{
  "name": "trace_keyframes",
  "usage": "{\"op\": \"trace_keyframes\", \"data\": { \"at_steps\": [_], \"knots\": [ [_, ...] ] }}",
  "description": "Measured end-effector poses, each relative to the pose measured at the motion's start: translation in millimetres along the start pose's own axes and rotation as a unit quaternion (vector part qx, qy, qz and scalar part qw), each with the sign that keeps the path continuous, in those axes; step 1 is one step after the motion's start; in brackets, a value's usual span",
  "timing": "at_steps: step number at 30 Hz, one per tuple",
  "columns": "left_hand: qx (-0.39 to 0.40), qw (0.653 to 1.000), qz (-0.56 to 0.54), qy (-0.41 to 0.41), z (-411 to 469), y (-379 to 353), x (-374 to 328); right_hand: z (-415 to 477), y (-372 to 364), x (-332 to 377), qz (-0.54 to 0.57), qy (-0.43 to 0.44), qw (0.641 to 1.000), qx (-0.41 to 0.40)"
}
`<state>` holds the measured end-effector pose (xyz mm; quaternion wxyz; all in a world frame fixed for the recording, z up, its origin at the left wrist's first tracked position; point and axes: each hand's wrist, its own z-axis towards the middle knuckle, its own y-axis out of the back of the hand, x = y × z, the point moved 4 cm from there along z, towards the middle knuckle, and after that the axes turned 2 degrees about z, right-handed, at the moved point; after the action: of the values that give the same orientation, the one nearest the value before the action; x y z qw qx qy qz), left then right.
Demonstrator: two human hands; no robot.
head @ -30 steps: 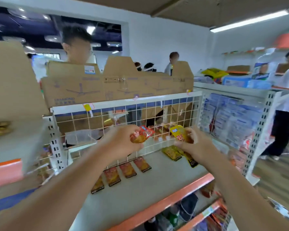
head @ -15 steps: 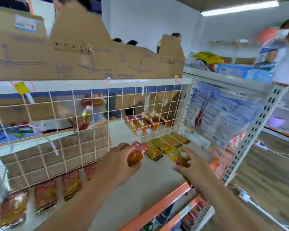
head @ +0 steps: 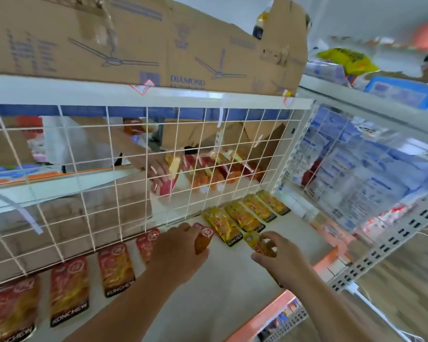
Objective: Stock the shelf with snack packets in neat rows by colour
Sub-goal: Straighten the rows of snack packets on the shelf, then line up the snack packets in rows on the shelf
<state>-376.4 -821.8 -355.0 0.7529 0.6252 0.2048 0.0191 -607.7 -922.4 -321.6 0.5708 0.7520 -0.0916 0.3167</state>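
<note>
- The left hand (head: 181, 253) gripped a red packet (head: 203, 240) at the red row's (head: 116, 267) right end; the right hand (head: 279, 257) pinched a yellow packet (head: 257, 244) just before the yellow row (head: 245, 215).
- Partway, by my judgement: both rows lined the shelf's (head: 208, 304) back, these two packets not yet down.

A small shop, plainly. Beyond the left hand (head: 181, 255) a white wire grid (head: 134, 169) backs a retail shelf (head: 208, 304) with an orange front edge. Red packets (head: 68, 290) lie in a row left of that hand, yellow packets (head: 242, 215) just past the right hand (head: 282, 260). Further right, a slotted rack (head: 381, 248) holds blue packs (head: 356, 174); a cardboard box (head: 158, 45) sits overhead.
</note>
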Motion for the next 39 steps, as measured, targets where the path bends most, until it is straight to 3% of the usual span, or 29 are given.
{"op": "trace_keyframes", "data": {
  "at_steps": [5,9,12,16,22,25,32,39],
  "knots": [
    [0.024,0.996,-0.020,0.087,15,-34,6,35,-12,-13,0.001,0.019,0.999,0.039],
    [-0.009,0.999,0.021,0.048,13,-56,-7,67,-15,-14,0.012,0.066,0.995,0.074],
    [-0.011,0.996,0.041,0.078,11,-67,-16,93,-14,-14,-0.004,0.112,0.987,0.117],
    [-0.072,0.990,0.060,0.106,1,-81,-25,128,-7,-12,-0.009,0.168,0.975,0.142],
    [-0.038,0.972,0.024,0.230,-4,-82,-44,155,-12,-7,-0.004,0.237,0.952,0.193],
    [0.008,0.964,0.026,0.264,5,-85,-52,156,-14,-5,0.005,0.252,0.945,0.207],
    [-0.013,0.948,0.012,0.318,33,-83,-50,156,-15,1,0.006,0.260,0.941,0.215],
    [-0.007,0.947,0.006,0.321,40,-88,-41,158,-10,-5,0.031,0.259,0.943,0.205]
  ]
}}
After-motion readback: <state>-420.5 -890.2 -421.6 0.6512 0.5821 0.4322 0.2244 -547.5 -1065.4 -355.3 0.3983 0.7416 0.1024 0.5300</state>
